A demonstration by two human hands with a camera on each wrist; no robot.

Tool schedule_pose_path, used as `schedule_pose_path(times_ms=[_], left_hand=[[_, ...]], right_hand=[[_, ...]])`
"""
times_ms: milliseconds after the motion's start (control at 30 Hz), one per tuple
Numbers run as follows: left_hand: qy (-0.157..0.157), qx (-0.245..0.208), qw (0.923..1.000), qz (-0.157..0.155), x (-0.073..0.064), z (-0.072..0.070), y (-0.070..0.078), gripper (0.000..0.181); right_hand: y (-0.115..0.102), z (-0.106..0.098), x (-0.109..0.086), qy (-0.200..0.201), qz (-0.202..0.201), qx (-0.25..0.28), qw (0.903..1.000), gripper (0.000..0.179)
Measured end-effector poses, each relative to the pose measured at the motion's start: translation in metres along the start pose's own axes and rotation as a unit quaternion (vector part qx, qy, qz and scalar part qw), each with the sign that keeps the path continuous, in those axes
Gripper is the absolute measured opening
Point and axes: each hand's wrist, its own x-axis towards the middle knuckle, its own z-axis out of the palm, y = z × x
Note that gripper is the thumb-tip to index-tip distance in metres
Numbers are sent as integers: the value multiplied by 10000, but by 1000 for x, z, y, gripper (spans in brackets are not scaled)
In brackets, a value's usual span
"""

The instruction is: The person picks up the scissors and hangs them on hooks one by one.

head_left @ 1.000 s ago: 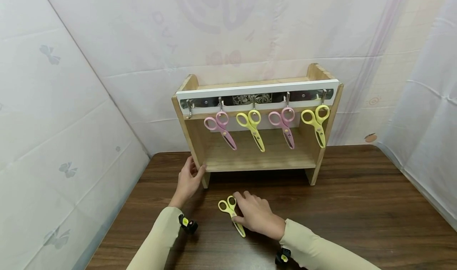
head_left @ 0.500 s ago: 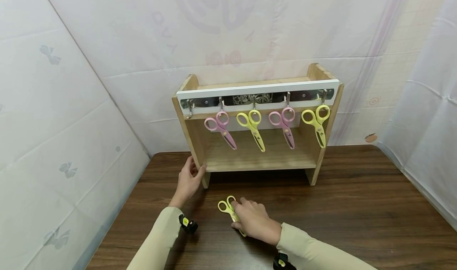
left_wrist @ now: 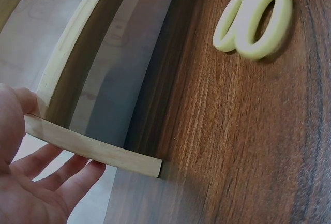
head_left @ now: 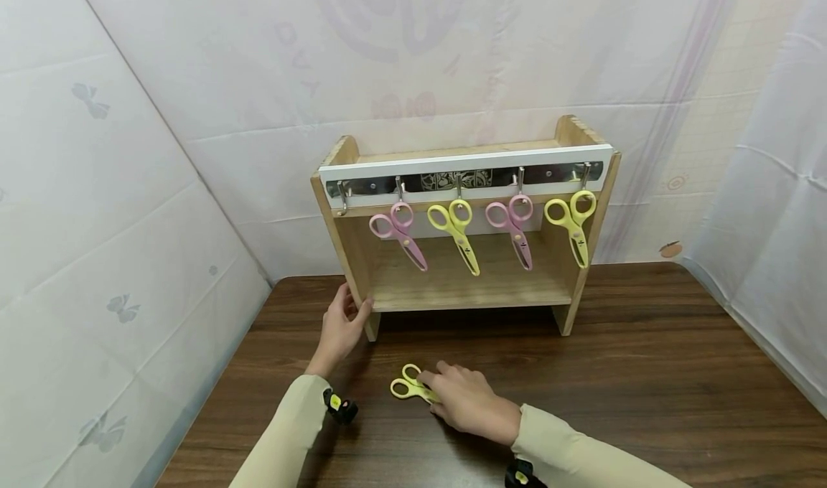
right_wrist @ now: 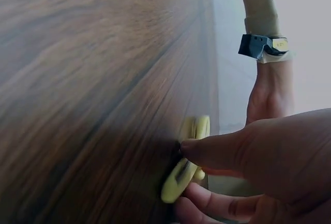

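In the head view my left hand (head_left: 339, 330) grips the lower left side panel (head_left: 337, 240) of a small wooden shelf. The left wrist view shows the thumb on one face of that panel (left_wrist: 98, 149) and the fingers along the other. My right hand (head_left: 470, 402) pinches a pair of yellow scissors (head_left: 423, 393) low over the table, its handle loops pointing left toward the shelf's left foot. Thumb and fingers close on the scissors (right_wrist: 175, 187) in the right wrist view; the hand covers the blades in the head view.
A white rail (head_left: 472, 159) with metal hooks crosses the shelf's top front. Two pink scissors (head_left: 409, 242) (head_left: 519, 241) and two yellow scissors (head_left: 462, 242) (head_left: 576, 231) hang there. The leftmost hook (head_left: 343, 199) is bare. Printed cloth (head_left: 226, 115) stands behind the dark wooden table (head_left: 659, 373).
My right hand has closed on the yellow scissors, which have turned so that the loops point more to the left and sit a little lower. The left hand has stayed on the panel.
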Motion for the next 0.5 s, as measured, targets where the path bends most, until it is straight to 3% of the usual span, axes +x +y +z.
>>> schedule_pose_path(times_ms=[500], left_hand=[[-14,-15,10000,-30,0,0,0,52]], right_hand=[[16,-7,-14,-23,-68,173,9998,29]])
